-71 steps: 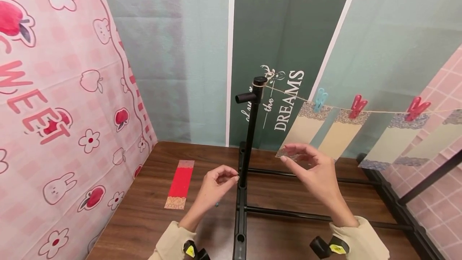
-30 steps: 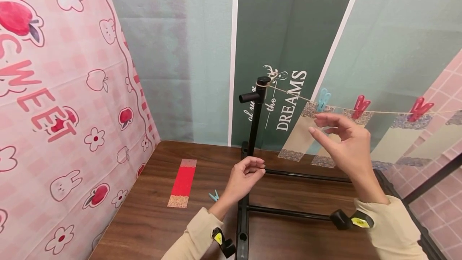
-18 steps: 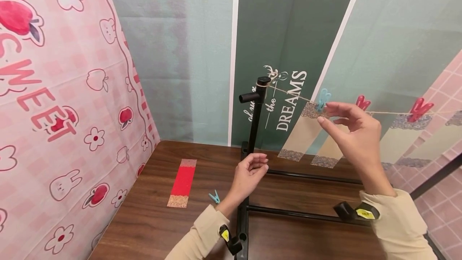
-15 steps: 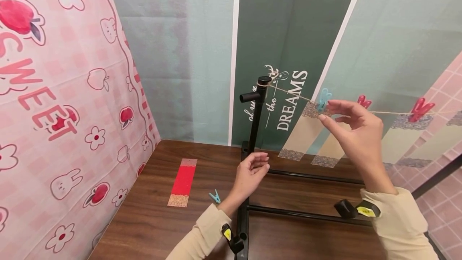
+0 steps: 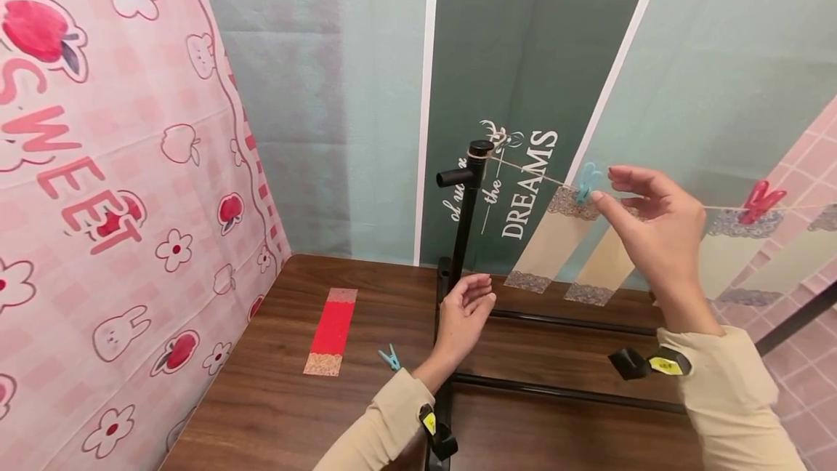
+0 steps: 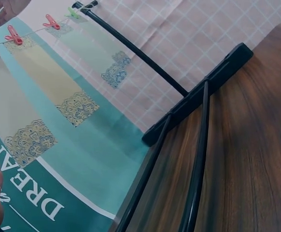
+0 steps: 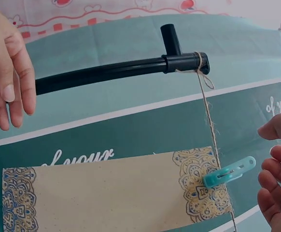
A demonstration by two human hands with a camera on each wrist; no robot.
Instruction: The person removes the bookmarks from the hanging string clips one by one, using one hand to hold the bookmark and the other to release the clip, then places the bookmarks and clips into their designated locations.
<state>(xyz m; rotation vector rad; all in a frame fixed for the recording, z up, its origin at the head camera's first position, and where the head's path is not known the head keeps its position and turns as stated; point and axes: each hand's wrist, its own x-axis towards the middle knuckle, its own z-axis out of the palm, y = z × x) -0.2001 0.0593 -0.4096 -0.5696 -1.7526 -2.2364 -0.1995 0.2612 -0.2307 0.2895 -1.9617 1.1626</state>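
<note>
R hand (image 5: 660, 231) at 3 o'clock in head view: thumb & fingers apart, holding nothing, just beside a blue clip (image 5: 588, 184). R wrist view shows a gap btwn fingertips & clip. The clip is on the string (image 5: 523, 166), pinning the top edge of a cream card (image 5: 549, 242), which hangs w/ patterned bands at both ends. The string is tied round the top of a black post (image 5: 466, 227) at approx 2 o'clock & runs off toward 3. Farther along, a red clip (image 5: 761, 203) holds a pale card (image 5: 735, 249); btwn, a tan card (image 5: 600, 267) hangs partly behind R hand. L wrist view adds a green clip (image 6: 73, 14) nr the string's far end.

L hand (image 5: 463, 317) at 5 o'clock: fingers loosely curved, nothing gripped, nr the post's lower part. On the brown counter (image 5: 261, 405), a red card (image 5: 330, 328) lies flat at 7 o'clock, & a loose clip (image 5: 390, 359), also blue, is at 6, just beside the L sleeve (image 5: 382, 416). Pink cloth (image 5: 131, 191) w/ apples & flowers, 9 o'clock; green cloth (image 5: 536, 42) lettered "DREAMS" behind, 1 o'clock.
</note>
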